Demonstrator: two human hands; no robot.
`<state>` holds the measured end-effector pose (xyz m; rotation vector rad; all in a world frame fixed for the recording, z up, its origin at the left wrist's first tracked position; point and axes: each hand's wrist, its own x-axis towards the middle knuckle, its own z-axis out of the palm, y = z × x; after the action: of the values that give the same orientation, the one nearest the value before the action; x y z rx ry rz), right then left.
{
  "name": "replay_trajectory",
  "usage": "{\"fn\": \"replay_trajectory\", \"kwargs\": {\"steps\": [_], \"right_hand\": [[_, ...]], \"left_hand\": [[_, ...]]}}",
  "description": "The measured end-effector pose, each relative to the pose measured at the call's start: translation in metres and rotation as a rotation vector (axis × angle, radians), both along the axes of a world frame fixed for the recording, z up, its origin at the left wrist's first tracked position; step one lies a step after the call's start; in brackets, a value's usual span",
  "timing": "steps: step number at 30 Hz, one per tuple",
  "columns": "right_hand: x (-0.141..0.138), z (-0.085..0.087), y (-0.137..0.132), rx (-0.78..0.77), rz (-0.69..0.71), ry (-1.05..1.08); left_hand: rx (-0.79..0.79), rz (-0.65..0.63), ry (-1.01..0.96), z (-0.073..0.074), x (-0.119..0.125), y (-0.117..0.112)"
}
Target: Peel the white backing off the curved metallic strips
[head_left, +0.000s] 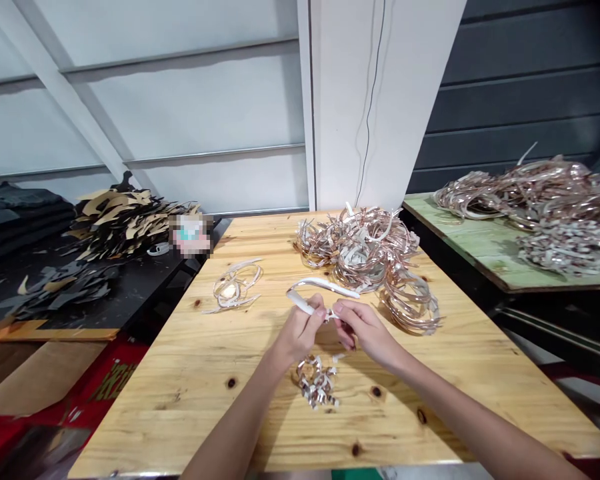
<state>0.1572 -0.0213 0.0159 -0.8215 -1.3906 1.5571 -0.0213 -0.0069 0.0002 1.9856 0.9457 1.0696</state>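
Note:
Both my hands meet over the middle of the wooden table. My left hand [303, 330] pinches a long strip [325, 285], white on one face and shiny rose gold on the other, which curls away behind my fingers. Close beside it, my right hand [359, 325] is closed at the short end of that strip; its fingertips hide exactly what they grip. Below my hands lies a small heap of short curled pieces [316, 383] in white and rose gold. Just behind my right hand rests a coiled bundle of the same strips [411, 303].
A large tangle of strips [363, 247] covers the table's back. Several loose white strips [237, 287] lie at left. More bundles [540, 193] fill a green table [475, 250] on the right. Black and tan cut pieces [125, 217] are piled on a dark table [145, 287].

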Motion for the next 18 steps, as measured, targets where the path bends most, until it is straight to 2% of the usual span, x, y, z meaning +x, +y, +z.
{"fn": "replay_trajectory", "kwargs": {"steps": [6,12,15,18], "right_hand": [[0.0045,0.001,0.0033,0.168,-0.073,-0.151],[0.0094,0.0021,0.0021,0.352,-0.167,-0.363],[0.0096,0.0007,0.0018,0.457,-0.274,-0.464],[0.0076,-0.0022,0.0008,0.533,-0.409,-0.521]], "left_hand": [[0.056,0.087,0.045,0.0038,0.0051,0.0028],[0.037,0.04,0.079,0.0086,0.002,0.0002],[0.087,0.054,0.199,0.0099,0.0019,-0.0011],[0.227,0.087,0.381,0.0084,0.0059,-0.0029]]}}
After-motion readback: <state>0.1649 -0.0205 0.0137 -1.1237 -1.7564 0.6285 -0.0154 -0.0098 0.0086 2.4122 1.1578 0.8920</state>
